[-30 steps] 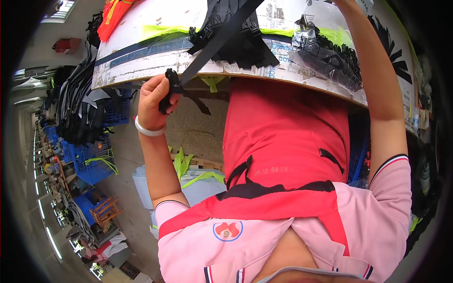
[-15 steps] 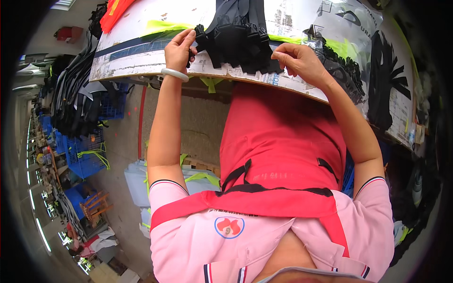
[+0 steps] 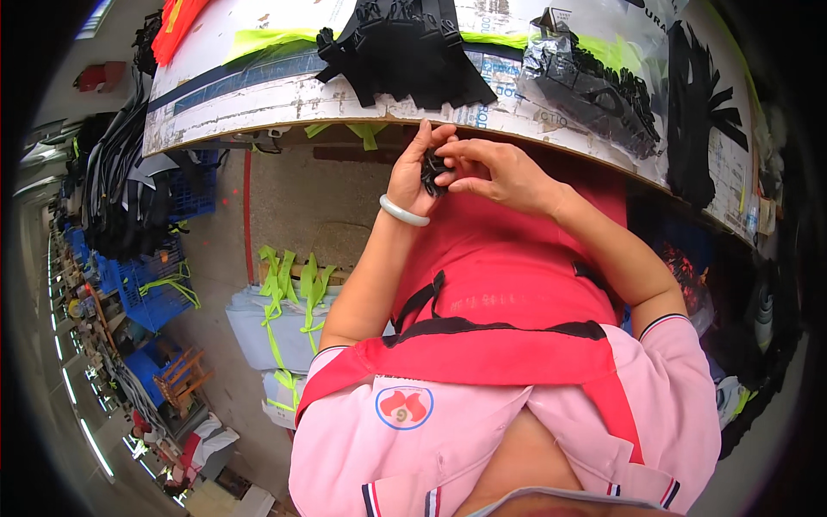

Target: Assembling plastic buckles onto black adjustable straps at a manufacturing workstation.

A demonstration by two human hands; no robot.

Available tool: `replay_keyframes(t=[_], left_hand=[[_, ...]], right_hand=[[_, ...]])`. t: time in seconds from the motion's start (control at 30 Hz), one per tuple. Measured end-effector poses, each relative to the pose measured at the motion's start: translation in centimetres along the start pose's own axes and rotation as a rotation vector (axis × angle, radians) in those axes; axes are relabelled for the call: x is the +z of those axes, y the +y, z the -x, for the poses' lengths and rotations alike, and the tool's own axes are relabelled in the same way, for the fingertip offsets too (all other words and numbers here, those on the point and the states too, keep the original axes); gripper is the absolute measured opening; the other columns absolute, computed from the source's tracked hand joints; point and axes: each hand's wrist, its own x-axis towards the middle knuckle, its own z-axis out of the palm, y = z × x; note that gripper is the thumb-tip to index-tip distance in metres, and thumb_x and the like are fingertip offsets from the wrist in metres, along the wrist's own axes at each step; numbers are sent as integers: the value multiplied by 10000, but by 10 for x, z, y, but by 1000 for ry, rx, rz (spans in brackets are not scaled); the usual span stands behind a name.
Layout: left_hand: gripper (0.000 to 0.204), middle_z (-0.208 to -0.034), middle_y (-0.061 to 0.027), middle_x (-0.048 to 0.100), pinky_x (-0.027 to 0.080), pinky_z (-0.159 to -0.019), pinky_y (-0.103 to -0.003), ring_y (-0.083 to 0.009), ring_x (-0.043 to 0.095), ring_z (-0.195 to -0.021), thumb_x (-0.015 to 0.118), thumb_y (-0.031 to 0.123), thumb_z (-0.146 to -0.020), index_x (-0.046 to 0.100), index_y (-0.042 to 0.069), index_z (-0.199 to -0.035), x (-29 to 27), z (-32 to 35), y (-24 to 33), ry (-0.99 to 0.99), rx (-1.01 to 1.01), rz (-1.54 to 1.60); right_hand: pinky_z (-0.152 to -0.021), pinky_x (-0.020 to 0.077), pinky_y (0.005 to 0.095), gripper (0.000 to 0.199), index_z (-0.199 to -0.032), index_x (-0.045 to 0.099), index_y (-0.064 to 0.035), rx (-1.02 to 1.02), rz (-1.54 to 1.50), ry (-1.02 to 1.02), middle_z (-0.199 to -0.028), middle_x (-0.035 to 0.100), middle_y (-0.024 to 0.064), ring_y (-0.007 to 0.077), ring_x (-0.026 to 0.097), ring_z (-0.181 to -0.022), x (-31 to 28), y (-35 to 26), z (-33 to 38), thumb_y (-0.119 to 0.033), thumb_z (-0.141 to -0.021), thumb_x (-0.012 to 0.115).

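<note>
Both hands have drawn back from the surface [image 3: 284, 90] edge and met. Left hand [image 3: 412, 177] and right hand [image 3: 500, 172] pinch one small black piece [image 3: 431, 168] (crumpled, dark) between them.

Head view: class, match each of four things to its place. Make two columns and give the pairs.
Things:
1. small black part
2. pale smooth bangle
3. pile of black straps
4. clear plastic bag of black pieces

Places:
A. on the left hand's wrist
B. on the white worktable, right of the middle
C. pinched between both hands, right hand included
D. on the worktable, above the hands

Pairs: 1-C, 2-A, 3-D, 4-B
</note>
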Motion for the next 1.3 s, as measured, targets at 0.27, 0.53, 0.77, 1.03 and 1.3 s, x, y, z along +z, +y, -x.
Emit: replay_keyframes(t=[0.27,0.53,0.77,1.03,1.3], left_hand=[[362,-912,-56,630,427,-475,-191,-105,578,-703,499,319,-979,611,-6,-1094,0,-7,-24,97,-7,-160],[361,-929,-72,644,438,-467,-191,-105,585,-675,489,277,-985,583,-20,-1168,13,-2,-37,122,22,-503],[275,-950,-73,644,469,-471,-201,-116,595,-669,551,48,-919,579,0,-1189,5,-10,-47,92,17,-328],[265,-985,-66,626,444,-448,-194,-86,563,-623,609,37,-881,618,5,-1143,12,-12,-61,98,90,-523],[210,-805,-55,647,402,-425,-202,-60,518,-546,640,150,-898,651,-5,-1038,8,-4,-71,-23,-183,-1049]], right_hand=[[-623,489,322,274,-1067,625,-73,131,-14,90,-760,604,109,232,606,-667,1,6,28,-172,-820,691],[-653,508,353,158,-999,623,-58,-55,156,240,-848,635,106,257,647,-745,-5,27,41,-115,-853,641],[-494,471,242,250,-1025,556,-24,501,-464,232,-778,602,42,94,585,-613,0,18,52,-230,-908,635],[-568,498,207,186,-1068,546,-27,625,-819,80,-827,595,28,85,592,-660,-21,36,68,-167,-947,558],[-670,506,280,184,-1012,609,8,196,27,246,-850,661,125,189,635,-723,-34,28,85,-132,-893,613]])
